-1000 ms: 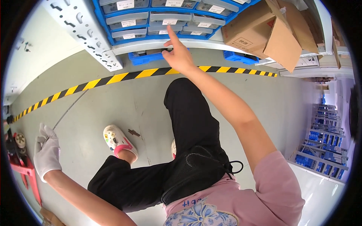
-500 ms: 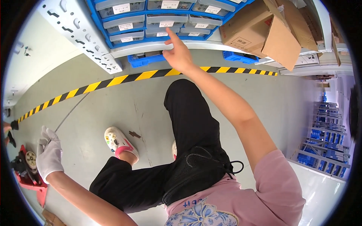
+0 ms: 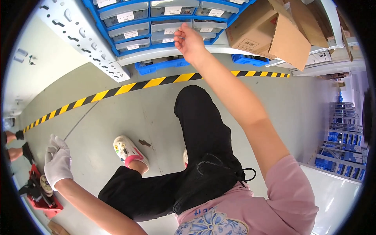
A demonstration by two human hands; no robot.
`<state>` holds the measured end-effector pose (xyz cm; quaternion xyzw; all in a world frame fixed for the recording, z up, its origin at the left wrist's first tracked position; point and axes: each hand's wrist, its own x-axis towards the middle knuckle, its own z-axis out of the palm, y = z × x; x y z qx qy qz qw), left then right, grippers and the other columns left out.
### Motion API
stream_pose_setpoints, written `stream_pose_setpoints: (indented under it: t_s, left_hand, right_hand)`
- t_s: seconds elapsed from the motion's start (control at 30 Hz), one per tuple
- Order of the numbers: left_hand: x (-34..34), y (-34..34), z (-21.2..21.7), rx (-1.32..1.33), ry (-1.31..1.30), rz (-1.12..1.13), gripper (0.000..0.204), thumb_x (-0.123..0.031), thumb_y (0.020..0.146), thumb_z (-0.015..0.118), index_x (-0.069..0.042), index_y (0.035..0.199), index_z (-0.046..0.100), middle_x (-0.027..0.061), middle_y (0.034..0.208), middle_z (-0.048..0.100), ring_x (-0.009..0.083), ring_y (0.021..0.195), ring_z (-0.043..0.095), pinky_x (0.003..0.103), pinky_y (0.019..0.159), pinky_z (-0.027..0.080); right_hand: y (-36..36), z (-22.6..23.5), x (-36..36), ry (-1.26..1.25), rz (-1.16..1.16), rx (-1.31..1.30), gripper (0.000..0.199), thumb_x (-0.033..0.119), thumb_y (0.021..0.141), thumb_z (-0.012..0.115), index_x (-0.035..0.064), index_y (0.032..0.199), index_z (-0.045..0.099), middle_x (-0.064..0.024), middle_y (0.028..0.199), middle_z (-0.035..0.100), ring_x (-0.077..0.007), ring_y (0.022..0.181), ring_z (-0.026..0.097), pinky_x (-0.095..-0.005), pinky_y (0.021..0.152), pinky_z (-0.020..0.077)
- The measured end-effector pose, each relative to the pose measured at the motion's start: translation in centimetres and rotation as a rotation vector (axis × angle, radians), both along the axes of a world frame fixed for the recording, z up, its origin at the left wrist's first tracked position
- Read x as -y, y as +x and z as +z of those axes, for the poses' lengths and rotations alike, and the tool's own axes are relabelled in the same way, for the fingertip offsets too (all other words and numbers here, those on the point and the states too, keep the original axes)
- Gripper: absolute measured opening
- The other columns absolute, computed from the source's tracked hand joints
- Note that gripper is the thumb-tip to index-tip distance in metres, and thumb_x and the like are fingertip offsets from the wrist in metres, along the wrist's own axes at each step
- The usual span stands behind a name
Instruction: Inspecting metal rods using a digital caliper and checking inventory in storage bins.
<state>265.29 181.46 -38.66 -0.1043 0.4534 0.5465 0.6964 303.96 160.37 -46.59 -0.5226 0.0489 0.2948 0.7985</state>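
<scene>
My right hand [image 3: 190, 46], bare, is raised in front of a blue cabinet [image 3: 154, 23] of small clear-fronted drawers with white labels. Its fingers are curled in beside a middle-column drawer [image 3: 163, 27]. Whether they grip the drawer's edge or anything small, I cannot make out. My left hand [image 3: 58, 162], in a white glove, hangs out low at the left, over the floor. Its fingers are loosely bent and apart, and I see nothing in them.
Open cardboard boxes [image 3: 254, 33] stand on the shelf, right of the cabinet. Blue bins [image 3: 160, 65] sit below it. Yellow-black tape [image 3: 156, 81] crosses the floor. A perforated white post [image 3: 84, 41] rises at left. Red-and-black equipment [image 3: 41, 192] and another person's feet [image 3: 23, 150] are at far left.
My right hand has gone from an outstretched index finger to curled fingers, still by the drawers. The whole view has shifted slightly. My left hand keeps a similar loose pose.
</scene>
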Motion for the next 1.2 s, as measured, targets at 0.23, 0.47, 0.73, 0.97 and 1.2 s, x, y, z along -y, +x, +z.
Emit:
stream_pose_setpoints:
  t_s: [0.23,0.47,0.73,0.97,1.2]
  left_hand:
    - [1.0,1.3,0.8,-0.010,0.002,0.045,0.013,-0.003,0.085,0.033,0.002,0.086,0.046,0.0174,0.106,0.053,0.0305,0.101,0.050,0.046,0.086,0.037]
    - [0.5,1.5,-0.2,-0.063,0.024,-0.011,0.013,-0.005,0.085,0.033,0.000,0.086,0.045,0.0163,0.105,0.054,0.0296,0.103,0.049,0.046,0.083,0.039]
    - [0.9,3.1,0.3,-0.086,-0.040,-0.017,0.014,-0.005,0.084,0.035,-0.001,0.085,0.048,0.0110,0.094,0.057,0.0285,0.100,0.051,0.045,0.080,0.040]
    - [1.0,3.5,0.1,-0.123,-0.014,-0.042,0.014,-0.008,0.086,0.036,-0.002,0.083,0.048,0.0106,0.091,0.057,0.0270,0.098,0.052,0.043,0.080,0.040]
    - [1.7,2.9,0.7,-0.102,-0.006,-0.052,0.013,-0.009,0.086,0.037,-0.002,0.083,0.047,0.0091,0.090,0.055,0.0257,0.098,0.051,0.042,0.080,0.040]
  right_hand:
    - [-4.4,0.1,2.4,-0.021,-0.099,0.099,0.019,0.026,0.083,0.053,0.0083,0.081,0.049,-0.0026,0.071,0.056,-0.0094,0.053,0.050,-0.0223,0.049,0.0400]
    - [-5.6,-0.3,3.2,-0.062,-0.030,0.136,0.024,0.033,0.083,0.053,0.0101,0.087,0.051,-0.0029,0.082,0.059,-0.0075,0.058,0.051,-0.0210,0.056,0.0399]
    - [-5.1,0.0,4.0,-0.092,0.037,0.135,0.030,0.037,0.084,0.050,0.0077,0.087,0.053,-0.0040,0.081,0.060,-0.0076,0.058,0.052,-0.0206,0.055,0.0408]
    - [-3.4,0.8,3.6,-0.190,0.147,0.162,0.035,0.038,0.087,0.044,0.0050,0.091,0.054,-0.0051,0.081,0.060,-0.0086,0.059,0.052,-0.0214,0.056,0.0414]
    - [-3.4,3.6,3.9,-0.306,0.455,0.550,0.024,0.026,0.085,0.050,0.0048,0.084,0.061,-0.0050,0.072,0.061,-0.0115,0.063,0.055,-0.0246,0.055,0.0431]
